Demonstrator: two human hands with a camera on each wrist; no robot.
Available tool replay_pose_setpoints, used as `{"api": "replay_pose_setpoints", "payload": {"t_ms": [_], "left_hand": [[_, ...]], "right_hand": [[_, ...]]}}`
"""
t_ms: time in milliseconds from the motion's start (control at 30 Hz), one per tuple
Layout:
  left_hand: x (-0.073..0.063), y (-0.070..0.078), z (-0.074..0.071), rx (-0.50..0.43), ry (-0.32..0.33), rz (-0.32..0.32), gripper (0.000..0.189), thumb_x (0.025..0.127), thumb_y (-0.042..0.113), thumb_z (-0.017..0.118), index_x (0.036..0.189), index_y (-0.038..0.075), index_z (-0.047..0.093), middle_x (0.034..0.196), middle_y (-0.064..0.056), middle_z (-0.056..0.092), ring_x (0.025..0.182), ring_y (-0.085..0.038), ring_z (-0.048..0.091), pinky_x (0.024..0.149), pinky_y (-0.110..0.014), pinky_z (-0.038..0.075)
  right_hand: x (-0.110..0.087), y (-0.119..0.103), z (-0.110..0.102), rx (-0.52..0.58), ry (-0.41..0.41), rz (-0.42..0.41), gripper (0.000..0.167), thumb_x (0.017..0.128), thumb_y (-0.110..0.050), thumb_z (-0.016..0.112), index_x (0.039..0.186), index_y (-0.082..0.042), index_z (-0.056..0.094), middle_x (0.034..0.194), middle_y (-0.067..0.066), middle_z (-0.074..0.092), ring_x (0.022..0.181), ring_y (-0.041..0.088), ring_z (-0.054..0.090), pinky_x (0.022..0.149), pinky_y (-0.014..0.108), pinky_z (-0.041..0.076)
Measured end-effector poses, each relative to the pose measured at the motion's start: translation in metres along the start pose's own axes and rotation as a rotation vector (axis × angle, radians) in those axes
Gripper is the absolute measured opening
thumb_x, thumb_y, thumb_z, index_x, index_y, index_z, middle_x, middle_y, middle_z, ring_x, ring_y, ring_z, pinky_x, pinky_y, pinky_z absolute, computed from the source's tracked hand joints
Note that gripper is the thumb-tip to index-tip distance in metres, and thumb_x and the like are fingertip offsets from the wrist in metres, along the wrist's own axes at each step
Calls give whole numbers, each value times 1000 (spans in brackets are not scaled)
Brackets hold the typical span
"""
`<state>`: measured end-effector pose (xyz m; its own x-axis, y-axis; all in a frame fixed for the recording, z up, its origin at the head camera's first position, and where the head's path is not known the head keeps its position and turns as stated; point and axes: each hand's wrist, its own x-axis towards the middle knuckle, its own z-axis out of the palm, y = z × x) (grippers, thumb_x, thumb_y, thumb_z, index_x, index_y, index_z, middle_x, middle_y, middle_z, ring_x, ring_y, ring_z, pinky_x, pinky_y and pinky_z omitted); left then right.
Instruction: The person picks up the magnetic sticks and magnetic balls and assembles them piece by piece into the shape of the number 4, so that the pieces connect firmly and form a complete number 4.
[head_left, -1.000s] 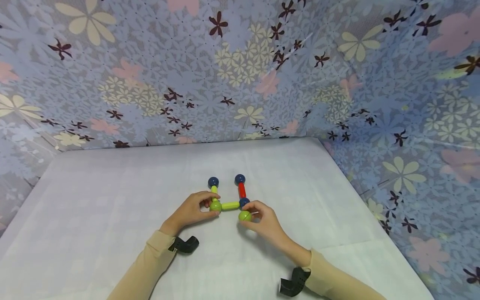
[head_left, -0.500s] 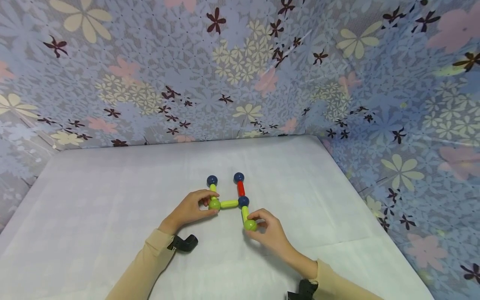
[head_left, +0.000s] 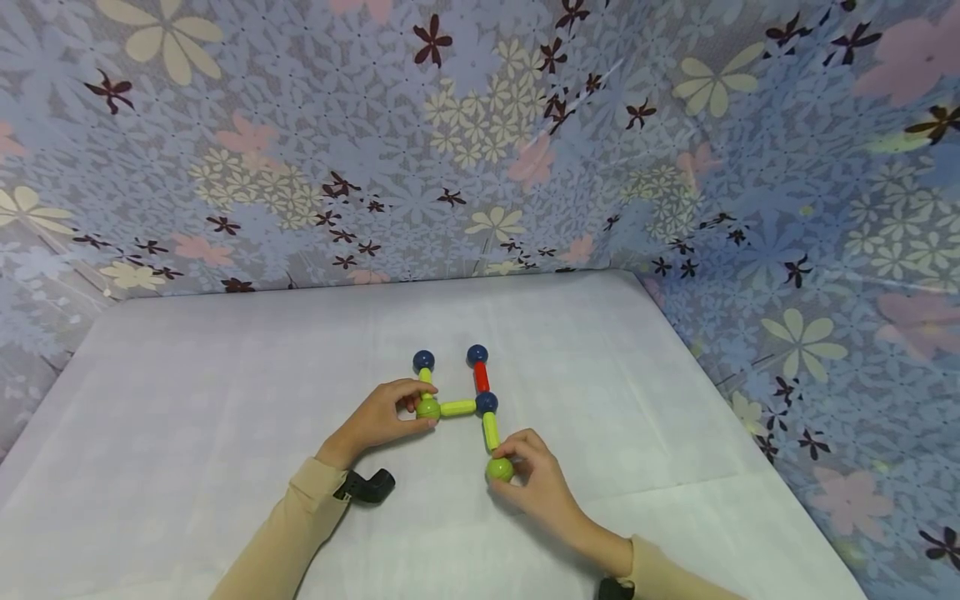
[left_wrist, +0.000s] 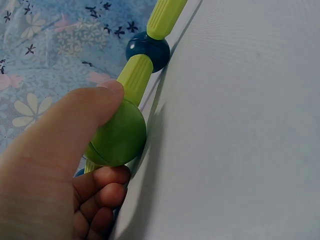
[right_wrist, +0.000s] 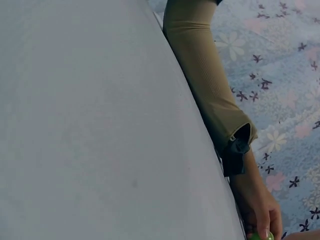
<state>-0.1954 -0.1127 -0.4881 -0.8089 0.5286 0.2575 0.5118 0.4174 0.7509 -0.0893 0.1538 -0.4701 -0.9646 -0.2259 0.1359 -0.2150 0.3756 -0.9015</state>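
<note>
Between its thumb and fingers, my left hand (head_left: 382, 415) grips a green ball (head_left: 428, 409), large in the left wrist view. From that ball one yellow-green rod (head_left: 426, 381) runs to a far blue ball (head_left: 423, 360). A second yellow-green rod (head_left: 458, 407) leads right to another blue ball (head_left: 486, 402). A red rod (head_left: 482, 377) joins this to a further blue ball (head_left: 477, 355). Towards me extends a third yellow-green rod (head_left: 491, 432). Just past its near end, my right hand (head_left: 542, 483) pinches a second green ball (head_left: 499, 470).
The pieces lie on a table with a white cloth (head_left: 225, 400). Flowered fabric (head_left: 405, 167) hangs behind the table and along its right side. Black camera mounts (head_left: 367, 487) sit at both wrists.
My right hand has moved towards me with its green ball. The third yellow-green rod has come into view, and the ball now sits farther from it. My left hand stays nearly still.
</note>
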Motion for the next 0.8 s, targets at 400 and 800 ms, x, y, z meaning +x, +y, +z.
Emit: {"api": "replay_pose_setpoints", "payload": {"t_ms": [400, 800], "left_hand": [[-2, 2, 2, 2, -1, 3, 43, 79, 23, 78, 117, 7, 65, 88, 2, 61, 80, -8, 51, 73, -21, 47], [-1, 3, 2, -8, -6, 5, 43, 79, 23, 78, 116, 7, 65, 84, 2, 57, 77, -8, 48, 69, -20, 45]], "right_hand": [[7, -2, 3, -56, 1, 32, 31, 70, 0, 80, 95, -11, 66, 110, 4, 51, 97, 13, 52, 77, 20, 51], [16, -3, -5, -59, 55, 7, 20, 81, -13, 75, 98, -11, 65, 105, 3, 54, 89, 18, 55, 73, 23, 48]]}}
